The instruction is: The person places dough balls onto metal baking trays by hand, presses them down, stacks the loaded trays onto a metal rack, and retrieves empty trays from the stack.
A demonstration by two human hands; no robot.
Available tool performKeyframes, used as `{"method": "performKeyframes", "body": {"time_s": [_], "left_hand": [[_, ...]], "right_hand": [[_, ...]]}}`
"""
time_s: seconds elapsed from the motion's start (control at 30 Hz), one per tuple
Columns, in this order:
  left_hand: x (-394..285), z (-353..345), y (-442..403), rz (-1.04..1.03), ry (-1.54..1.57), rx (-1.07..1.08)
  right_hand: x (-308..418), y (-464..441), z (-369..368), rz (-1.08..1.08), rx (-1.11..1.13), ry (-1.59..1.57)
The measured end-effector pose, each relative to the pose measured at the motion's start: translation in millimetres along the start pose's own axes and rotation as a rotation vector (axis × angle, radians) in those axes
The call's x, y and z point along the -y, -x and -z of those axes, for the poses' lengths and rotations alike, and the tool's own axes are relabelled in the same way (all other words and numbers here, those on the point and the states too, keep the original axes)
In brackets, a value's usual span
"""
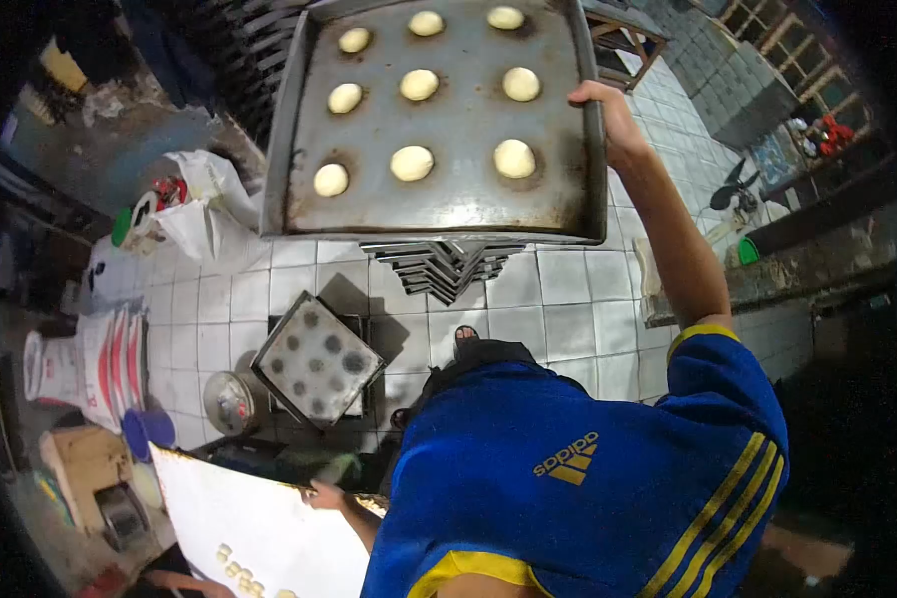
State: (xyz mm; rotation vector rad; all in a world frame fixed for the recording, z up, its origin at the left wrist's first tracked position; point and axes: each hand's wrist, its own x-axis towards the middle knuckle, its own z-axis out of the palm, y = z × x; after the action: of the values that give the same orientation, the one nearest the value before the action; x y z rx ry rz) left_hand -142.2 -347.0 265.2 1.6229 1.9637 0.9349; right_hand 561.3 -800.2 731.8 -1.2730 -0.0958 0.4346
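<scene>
A metal baking tray with several round pale dough pieces in rows fills the top middle. My right hand grips its right rim, arm stretched forward. Below the tray shows the corner of a stack of metal trays; whether the tray rests on it I cannot tell. My left hand is low at the far edge of a white table, fingers slightly apart, nothing plainly in them. A blurred greenish thing is just beyond it. Small dough pieces lie on the table.
A dark-spotted tray sits low on the tiled floor, beside a round tin. Sacks and a purple bucket stand left. Another person's arm reaches in at the bottom left. A ledge runs along the right.
</scene>
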Motion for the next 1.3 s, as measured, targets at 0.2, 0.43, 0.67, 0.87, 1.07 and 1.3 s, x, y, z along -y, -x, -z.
{"method": "performKeyframes", "body": {"time_s": [0.2,0.43,0.67,0.87,1.07,1.3], "left_hand": [[-89,-41,46,-0.197,-0.152,0.184],[-86,-24,101,-0.194,-0.107,0.301],[-38,-1,130,-0.037,-0.248,0.361],[-56,-29,138,0.041,-0.043,0.541],[-31,-20,177,-0.029,-0.078,0.594],[9,36,285,0.375,-0.025,0.450]], "right_hand": [[-40,-71,85,-0.119,-0.015,0.101],[-14,-80,97,-0.184,-0.155,0.805],[35,-111,35,0.480,0.240,1.165],[-42,-251,-20,0.790,0.391,1.404],[-97,-314,-13,0.921,0.497,1.790],[-58,-346,-53,0.335,0.480,1.044]]}}
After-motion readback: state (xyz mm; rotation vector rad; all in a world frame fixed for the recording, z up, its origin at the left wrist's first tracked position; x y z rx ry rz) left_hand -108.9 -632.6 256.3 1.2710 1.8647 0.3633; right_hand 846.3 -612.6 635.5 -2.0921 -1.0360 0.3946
